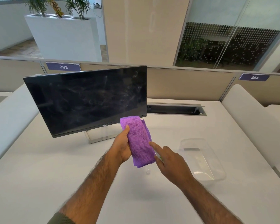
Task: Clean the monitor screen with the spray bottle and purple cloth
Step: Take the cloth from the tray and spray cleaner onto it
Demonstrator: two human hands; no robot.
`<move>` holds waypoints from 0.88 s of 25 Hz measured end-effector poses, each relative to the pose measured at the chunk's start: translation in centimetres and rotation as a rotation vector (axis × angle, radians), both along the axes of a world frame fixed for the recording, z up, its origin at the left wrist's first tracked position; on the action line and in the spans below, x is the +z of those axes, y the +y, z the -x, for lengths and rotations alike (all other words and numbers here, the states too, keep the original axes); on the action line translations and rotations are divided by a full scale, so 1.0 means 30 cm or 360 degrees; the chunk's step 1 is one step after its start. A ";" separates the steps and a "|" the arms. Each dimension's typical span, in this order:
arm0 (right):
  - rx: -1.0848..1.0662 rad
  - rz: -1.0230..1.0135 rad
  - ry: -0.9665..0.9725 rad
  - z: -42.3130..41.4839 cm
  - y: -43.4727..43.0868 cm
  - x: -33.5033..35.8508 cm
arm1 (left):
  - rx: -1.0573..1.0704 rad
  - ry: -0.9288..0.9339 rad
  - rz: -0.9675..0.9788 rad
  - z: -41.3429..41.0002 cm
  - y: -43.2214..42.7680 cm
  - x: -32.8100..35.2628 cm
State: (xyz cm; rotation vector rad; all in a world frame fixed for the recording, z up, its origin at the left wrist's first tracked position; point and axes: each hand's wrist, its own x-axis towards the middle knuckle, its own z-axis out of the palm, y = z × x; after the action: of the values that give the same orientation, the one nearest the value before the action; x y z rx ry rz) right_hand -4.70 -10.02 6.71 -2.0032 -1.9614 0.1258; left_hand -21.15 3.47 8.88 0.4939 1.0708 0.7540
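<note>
Left grip (123, 146) clamped on folded purple cloth (140, 143), right grip (170, 159) closed around barely visible spray bottle (159, 157) aimed at it, above surface (39, 175); wetting step judged; next, wiping smeared monitor screen (90, 99) just beyond.

The cloth (138, 141) is fuzzy, ribbed microfibre. The screen (87, 101) is glossy and smeared. The bench (39, 167) looks smooth and matt; the tub (202, 159) is clear plastic.

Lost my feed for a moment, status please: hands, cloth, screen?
Left hand shut on purple cloth. Right hand around a mostly hidden item, forefinger out. Monitor screen smeared, unwiped. Clear tub aside; nothing blocking.
</note>
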 end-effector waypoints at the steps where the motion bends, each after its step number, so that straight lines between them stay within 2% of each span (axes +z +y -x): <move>1: -0.0013 0.0001 -0.0013 -0.002 0.002 0.000 | -0.0003 0.0000 -0.0001 -0.003 -0.003 0.002; 5: -0.0002 -0.0086 0.0025 -0.007 0.005 -0.015 | -0.0040 0.0004 0.0003 -0.014 -0.014 0.005; 9: -0.0075 -0.0096 0.0471 -0.003 0.016 -0.044 | -0.0050 -0.0022 0.0006 0.000 -0.015 -0.004; 14: -0.0550 -0.0239 0.0941 -0.050 0.024 -0.145 | -0.0047 -0.0009 0.0007 0.040 -0.017 -0.025; 18: -0.0822 -0.0164 0.0891 -0.087 0.019 -0.228 | -0.0062 0.0008 0.0014 0.058 -0.028 -0.035; 22: -0.0905 -0.0071 0.0855 -0.105 0.027 -0.278 | -0.0073 0.0022 0.0015 0.070 -0.034 -0.034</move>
State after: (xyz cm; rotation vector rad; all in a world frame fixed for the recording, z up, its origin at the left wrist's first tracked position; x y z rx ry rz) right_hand -1.56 -9.21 -1.62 -2.1277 -1.0282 0.4221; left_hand -23.26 2.44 7.87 0.5145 1.0720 0.7059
